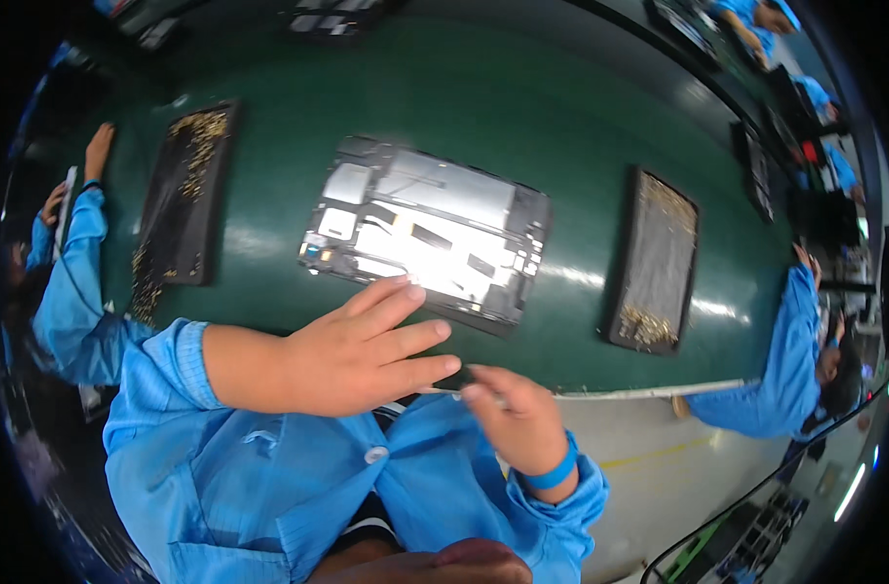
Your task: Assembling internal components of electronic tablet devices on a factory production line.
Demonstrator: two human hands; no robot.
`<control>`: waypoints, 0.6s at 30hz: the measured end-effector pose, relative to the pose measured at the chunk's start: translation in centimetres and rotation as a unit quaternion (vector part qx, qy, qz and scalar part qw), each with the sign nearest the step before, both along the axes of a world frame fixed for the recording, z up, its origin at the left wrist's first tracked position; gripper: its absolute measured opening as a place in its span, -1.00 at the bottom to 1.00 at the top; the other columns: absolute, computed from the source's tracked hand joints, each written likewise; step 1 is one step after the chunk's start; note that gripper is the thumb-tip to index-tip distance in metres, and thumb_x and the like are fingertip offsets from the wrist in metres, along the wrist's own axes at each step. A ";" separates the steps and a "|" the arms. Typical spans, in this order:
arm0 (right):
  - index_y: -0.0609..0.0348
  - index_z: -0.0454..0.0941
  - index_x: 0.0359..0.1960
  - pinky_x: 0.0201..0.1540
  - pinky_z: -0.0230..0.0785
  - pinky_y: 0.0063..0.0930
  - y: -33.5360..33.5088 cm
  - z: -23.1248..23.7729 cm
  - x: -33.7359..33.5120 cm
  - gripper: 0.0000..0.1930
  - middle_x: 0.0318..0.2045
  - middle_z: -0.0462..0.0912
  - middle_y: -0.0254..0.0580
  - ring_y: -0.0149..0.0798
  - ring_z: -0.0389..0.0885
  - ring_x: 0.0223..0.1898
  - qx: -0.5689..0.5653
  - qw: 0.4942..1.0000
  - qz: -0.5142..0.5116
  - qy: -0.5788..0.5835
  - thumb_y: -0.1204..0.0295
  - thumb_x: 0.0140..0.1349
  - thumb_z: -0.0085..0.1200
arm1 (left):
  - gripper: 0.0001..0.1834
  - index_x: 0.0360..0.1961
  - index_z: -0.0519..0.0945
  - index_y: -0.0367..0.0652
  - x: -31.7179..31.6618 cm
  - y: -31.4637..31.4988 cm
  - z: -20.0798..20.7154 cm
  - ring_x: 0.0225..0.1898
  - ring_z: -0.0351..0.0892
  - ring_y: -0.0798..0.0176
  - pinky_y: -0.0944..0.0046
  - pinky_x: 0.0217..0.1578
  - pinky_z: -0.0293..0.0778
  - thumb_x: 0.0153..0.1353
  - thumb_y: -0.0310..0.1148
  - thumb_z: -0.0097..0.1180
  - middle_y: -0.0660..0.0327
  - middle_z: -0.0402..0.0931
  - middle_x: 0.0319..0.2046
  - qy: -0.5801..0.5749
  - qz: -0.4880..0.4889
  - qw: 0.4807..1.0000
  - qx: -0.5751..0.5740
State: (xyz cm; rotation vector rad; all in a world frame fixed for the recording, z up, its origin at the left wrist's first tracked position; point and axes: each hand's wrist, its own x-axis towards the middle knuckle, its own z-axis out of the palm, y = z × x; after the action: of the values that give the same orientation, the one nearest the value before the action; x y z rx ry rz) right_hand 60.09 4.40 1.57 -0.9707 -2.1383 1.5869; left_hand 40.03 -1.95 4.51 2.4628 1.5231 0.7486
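An opened flat electronic device (415,234), tablet-shaped with a dark frame and bright silvery inner parts, lies slightly askew on the green table. My left hand (342,355) stretches over the table's near edge with its fingers straight and slightly apart, palm down. Its upper fingertips reach the near edge of the device; whether they touch it I cannot tell. Lower right of it, my right hand (518,414) is closed, thumb and fingers drawn together, just off the table edge. A small dark thing shows at those fingertips, too blurred to name.
Dark trays with small brass-coloured pieces lie on the green table (367,88), one at left (211,195) and one at right (615,292). Another device (333,19) sits at the far edge. People in blue work at the left (74,282) and right (776,360).
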 end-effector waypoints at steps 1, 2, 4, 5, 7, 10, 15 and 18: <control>0.22 0.41 -0.25 -0.40 0.34 -0.51 0.1 0.3 -0.3 -0.74 -0.47 0.52 -0.09 -0.20 0.52 -0.43 -0.010 0.997 0.063 0.054 0.42 0.00 0.04 | -0.68 -0.24 0.45 -0.12 0.2 0.0 0.1 -0.20 0.34 0.03 0.07 -0.15 0.28 -0.11 -0.35 0.10 0.14 0.39 -0.34 0.015 -0.031 0.999 -0.024; 0.22 0.41 -0.25 -0.40 0.34 -0.51 0.2 0.6 -0.7 -0.74 -0.47 0.52 -0.09 -0.20 0.52 -0.43 -0.007 0.997 0.055 0.049 0.42 0.00 0.04 | -0.68 -0.25 0.44 -0.18 0.0 0.3 0.0 -0.26 0.37 0.04 0.09 -0.21 0.31 -0.10 -0.37 0.09 0.13 0.40 -0.37 -0.016 -0.048 0.997 -0.051; 0.22 0.35 -0.17 -0.41 0.34 -0.54 0.4 1.3 -1.2 -0.68 -0.48 0.53 -0.11 -0.24 0.53 -0.45 -0.099 0.990 0.039 0.088 0.43 0.01 0.04 | -0.70 -0.26 0.44 -0.20 -0.3 0.5 -0.5 -0.29 0.39 0.06 0.13 -0.24 0.33 -0.09 -0.37 0.09 0.12 0.41 -0.40 -0.089 -0.070 0.988 -0.100; 0.22 0.35 -0.17 -0.41 0.34 -0.54 0.5 1.5 -1.4 -0.68 -0.48 0.53 -0.11 -0.24 0.53 -0.45 -0.102 0.990 0.040 0.085 0.43 0.01 0.04 | -0.71 -0.28 0.44 -0.23 -0.5 0.4 -0.7 -0.33 0.41 0.08 0.16 -0.27 0.35 -0.08 -0.38 0.08 0.11 0.42 -0.44 -0.156 -0.080 0.973 -0.151; 0.24 0.30 -0.12 -0.40 0.33 -0.57 0.7 1.8 -1.8 -0.64 -0.50 0.53 -0.14 -0.32 0.51 -0.48 -0.112 0.989 0.030 0.092 0.41 0.03 0.02 | -0.76 -0.33 0.45 -0.22 -0.2 0.7 -0.5 -0.41 0.43 0.12 0.24 -0.40 0.37 -0.05 -0.36 0.06 0.13 0.43 -0.53 -0.189 -0.054 0.965 -0.171; 0.26 0.28 -0.10 -0.40 0.31 -0.60 1.0 1.3 -2.1 -0.63 -0.53 0.52 -0.18 -0.42 0.48 -0.48 -0.121 0.986 0.030 0.111 0.41 0.05 0.01 | -0.83 -0.41 0.46 -0.18 -0.4 1.0 -0.5 -0.49 0.43 0.16 0.27 -0.51 0.36 -0.07 -0.37 0.05 0.18 0.43 -0.60 -0.167 -0.050 0.964 -0.203; 0.27 0.25 -0.06 -0.39 0.29 -0.63 0.7 0.3 -2.7 -0.60 -0.53 0.52 -0.24 -0.46 0.45 -0.47 -0.202 0.970 -0.104 0.085 0.39 0.07 -0.01 | -0.90 -0.53 0.44 -0.13 0.2 2.2 -1.4 -0.60 0.38 0.21 0.27 -0.61 0.31 -0.15 -0.41 0.05 0.26 0.40 -0.66 -0.096 0.013 0.988 -0.117; 0.30 0.14 0.01 -0.50 0.26 -0.66 1.7 0.5 -3.4 -0.53 -0.50 0.45 -0.28 -0.49 0.34 -0.57 -0.293 0.912 -0.278 0.069 0.36 0.09 -0.05 | -0.85 -0.51 0.45 -0.17 0.6 2.7 -2.5 -0.49 0.38 0.18 0.27 -0.52 0.32 -0.21 -0.44 0.09 0.22 0.38 -0.59 -0.067 0.074 0.992 -0.077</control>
State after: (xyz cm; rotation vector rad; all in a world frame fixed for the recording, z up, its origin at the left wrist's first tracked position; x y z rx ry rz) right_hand 56.68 6.09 2.10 -1.4274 -1.1285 1.9203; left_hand 40.59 0.71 2.02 2.1632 1.6607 0.7713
